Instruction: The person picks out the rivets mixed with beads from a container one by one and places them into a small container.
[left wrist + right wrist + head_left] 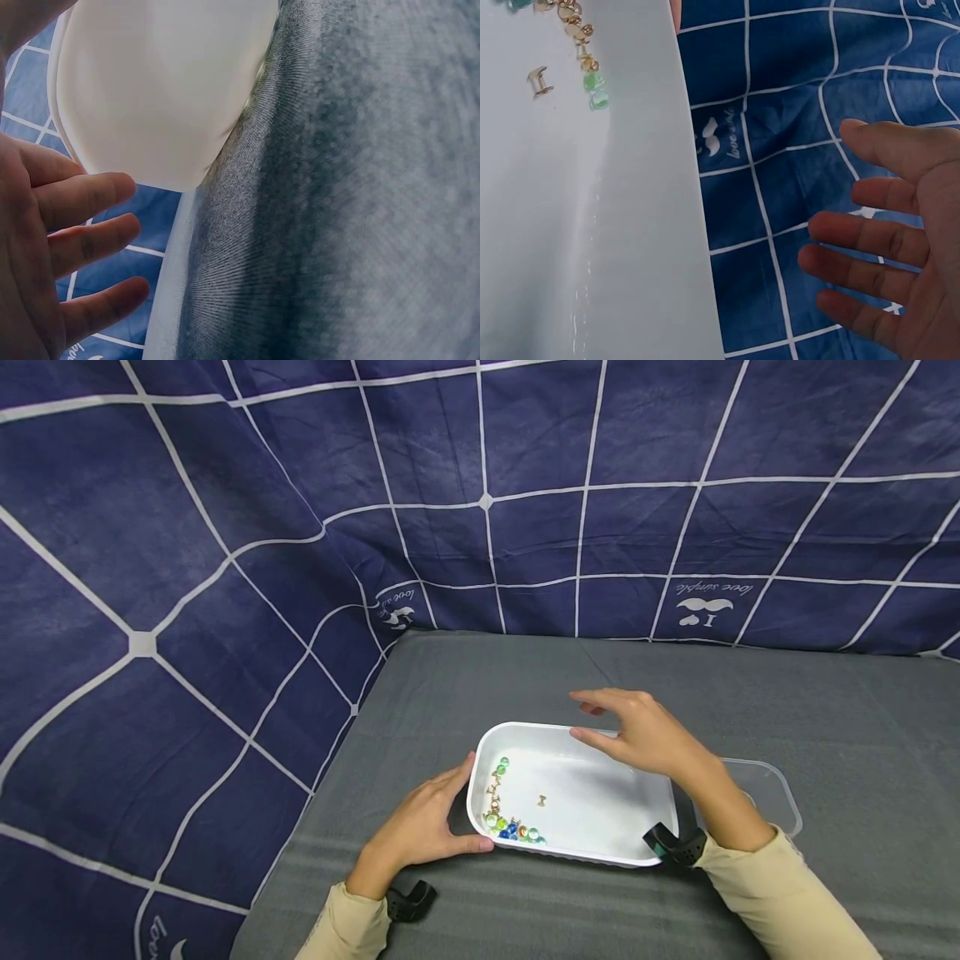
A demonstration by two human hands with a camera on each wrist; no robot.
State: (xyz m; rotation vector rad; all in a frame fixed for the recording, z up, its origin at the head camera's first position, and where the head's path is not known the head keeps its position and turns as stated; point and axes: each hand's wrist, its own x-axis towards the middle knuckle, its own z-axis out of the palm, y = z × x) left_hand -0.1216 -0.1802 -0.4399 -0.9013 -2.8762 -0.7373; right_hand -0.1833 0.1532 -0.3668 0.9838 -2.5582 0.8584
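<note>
1. Fingers of the left hand [423,821] are loosely spread, with the thumb against the near edge of the white tray [600,810] and the forefinger at its left wall; nothing is pinched.
2. The right hand [648,735] is spread too, holding nothing, over the tray's far right part.
3. The tray lies right of the lower centre of the frame. It looks like light, fairly stiff plastic, probably smooth enough to slide on the cloth; opposite rims seem the surest hold, kept level.
4. Glass-looking beads [522,833] gather in the tray's lower left corner. They should be hard, slippery and quick to roll, best pinched singly.
5. Small gold pieces [492,797] line up along its left side, with a lone gold piece [542,801] nearer the middle. They look light and thin, suited to fingertips at their edges.
6. The right hand and wristband [678,845] hide parts of the tray's right end; whether the gold pieces are linked is hard to tell.
7. A clear container [776,793] on the grey cloth [450,677] is partly behind the right forearm, so I cannot tell box from lid.
</note>
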